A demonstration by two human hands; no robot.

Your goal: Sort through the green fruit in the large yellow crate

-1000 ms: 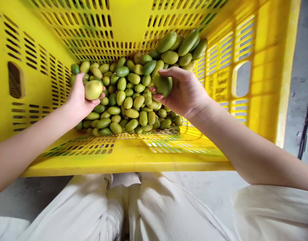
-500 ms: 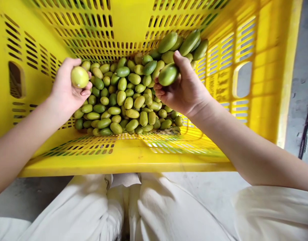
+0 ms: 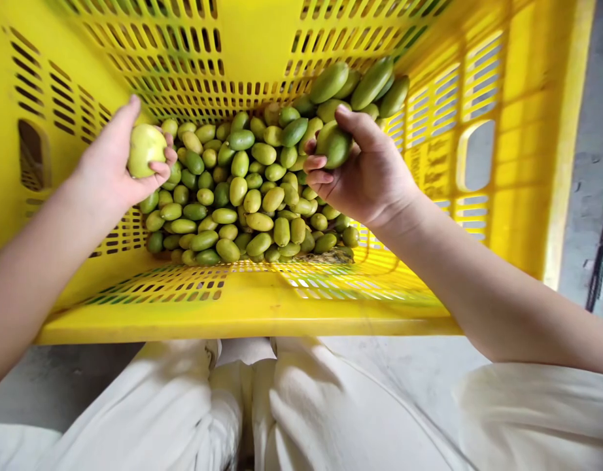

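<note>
My left hand is at the left side of the crate, its fingers curled round a pale yellow-green oval fruit. To the right, my right hand grips a darker green oval fruit between thumb and fingers. Both hands are raised over a heap of similar fruits, ranging from yellowish to deep green, on the crate's floor. Larger, longer green fruits are piled in the far right corner, just beyond my right hand. My right hand hides part of the heap.
The yellow plastic crate has slotted walls and a handle hole in each short side. A dried brownish scrap lies by the heap's near right edge. My legs in pale trousers are below the near rim, over a grey floor.
My left hand has moved left, away from the heap, turning the pale fruit. My right hand has shifted slightly right and rolled its fruit in the fingers. The heap looks unchanged.
</note>
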